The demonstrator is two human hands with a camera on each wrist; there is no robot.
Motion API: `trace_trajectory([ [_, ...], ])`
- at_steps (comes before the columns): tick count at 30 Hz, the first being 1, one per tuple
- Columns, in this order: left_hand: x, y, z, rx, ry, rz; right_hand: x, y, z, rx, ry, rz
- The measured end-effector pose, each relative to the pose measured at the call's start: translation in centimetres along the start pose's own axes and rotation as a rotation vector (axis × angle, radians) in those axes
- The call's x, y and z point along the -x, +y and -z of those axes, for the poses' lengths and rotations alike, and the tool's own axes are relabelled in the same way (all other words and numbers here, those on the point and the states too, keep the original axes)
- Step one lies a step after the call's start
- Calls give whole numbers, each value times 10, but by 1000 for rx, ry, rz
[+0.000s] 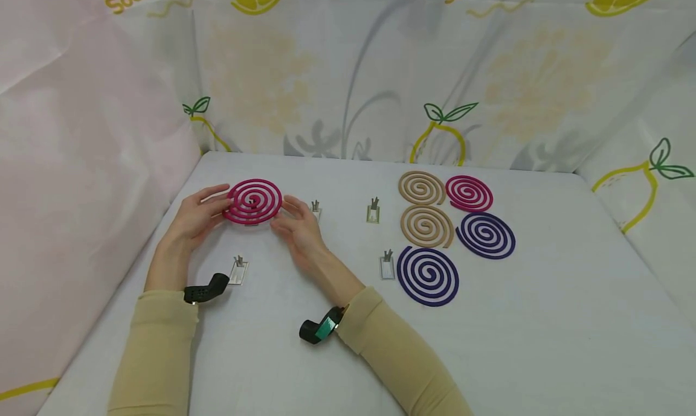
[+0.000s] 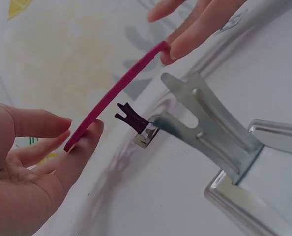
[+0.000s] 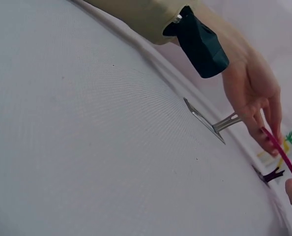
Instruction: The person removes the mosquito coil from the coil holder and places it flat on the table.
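Observation:
A magenta mosquito coil (image 1: 254, 202) is held raised above the table, tilted in the left wrist view. My left hand (image 1: 198, 215) pinches its left edge between thumb and fingers. At the opposite edge, my right hand (image 1: 301, 230) holds the rim with its fingertips. Beneath the coil stands a small metal coil stand (image 2: 133, 120) with a forked upright prong, mostly hidden in the head view. The coil and that prong are apart in the left wrist view. Another metal stand (image 1: 238, 272) lies nearer, between my forearms.
More metal stands sit to the right: one (image 1: 316, 211) partly behind my right hand, one (image 1: 373, 213) farther back, one (image 1: 386, 266) nearer. Beyond them lie two tan coils (image 1: 426, 226), another magenta coil (image 1: 469, 192) and two purple coils (image 1: 428, 276). Printed cloth (image 1: 337, 60) hangs behind the white table.

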State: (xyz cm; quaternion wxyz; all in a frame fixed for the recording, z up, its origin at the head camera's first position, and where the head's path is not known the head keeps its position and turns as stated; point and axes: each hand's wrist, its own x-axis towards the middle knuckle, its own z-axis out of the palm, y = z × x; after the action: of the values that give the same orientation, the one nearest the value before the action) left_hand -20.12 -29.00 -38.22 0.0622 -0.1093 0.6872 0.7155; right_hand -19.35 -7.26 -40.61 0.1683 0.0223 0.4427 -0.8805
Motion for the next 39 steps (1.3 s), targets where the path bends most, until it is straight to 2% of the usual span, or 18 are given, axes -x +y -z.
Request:
trace_trajectory([
  [4,2,2,-1,-24,12,-20,0,-2,-1,-16,2,11],
  [11,5,6,-3,30,-13,-77,-1,-6,-1,-29,14,32],
  [23,4,6,-4,48,-28,-100,0,-13,-1,-3,25,32],
  [34,7,12,-10,-89,-21,-65,2,-26,1,98,107,42],
  [39,7,14,-14,-103,-46,-80,2,-31,3,109,165,53],
])
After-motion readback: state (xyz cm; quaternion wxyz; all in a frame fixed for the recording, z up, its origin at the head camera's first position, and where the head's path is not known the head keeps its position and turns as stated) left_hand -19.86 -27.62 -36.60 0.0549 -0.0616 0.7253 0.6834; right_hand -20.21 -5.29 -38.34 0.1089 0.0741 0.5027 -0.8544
